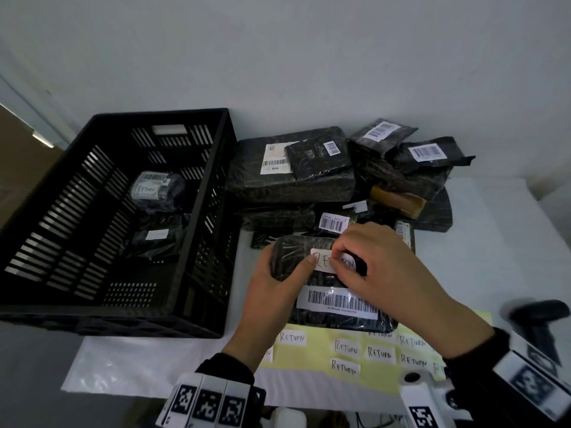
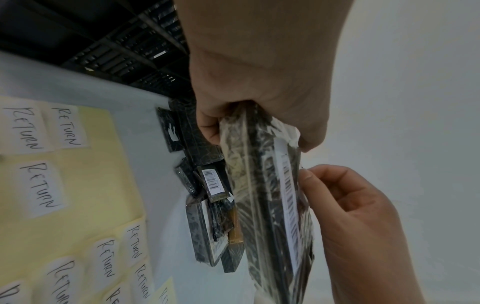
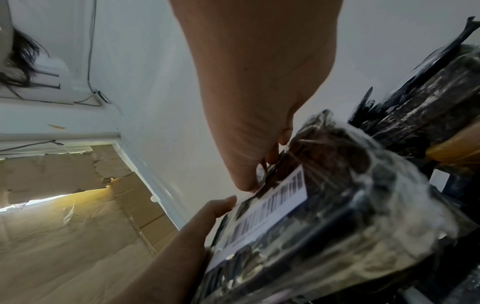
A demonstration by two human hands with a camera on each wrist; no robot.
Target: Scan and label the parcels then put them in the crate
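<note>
A black film-wrapped parcel [image 1: 293,247] with a barcode sticker [image 1: 340,302] is held tilted above the table's front. My left hand [image 1: 290,270] grips its left edge, thumb on top at the edge of a white RETURN label [image 1: 323,261]. My right hand [image 1: 346,257] pinches that label against the parcel's top face with curled fingers. The left wrist view shows the parcel [image 2: 262,195] edge-on, between the left hand [image 2: 259,102] and the right hand [image 2: 337,195]. The black crate [image 1: 213,168] stands to the left, with two labelled parcels [image 1: 156,189] inside.
A pile of black parcels [image 1: 293,171] lies behind the held one, against the wall. A yellow sheet [image 1: 309,359] with several RETURN labels lies at the table's front edge. A black handheld scanner [image 1: 539,313] sits at the far right.
</note>
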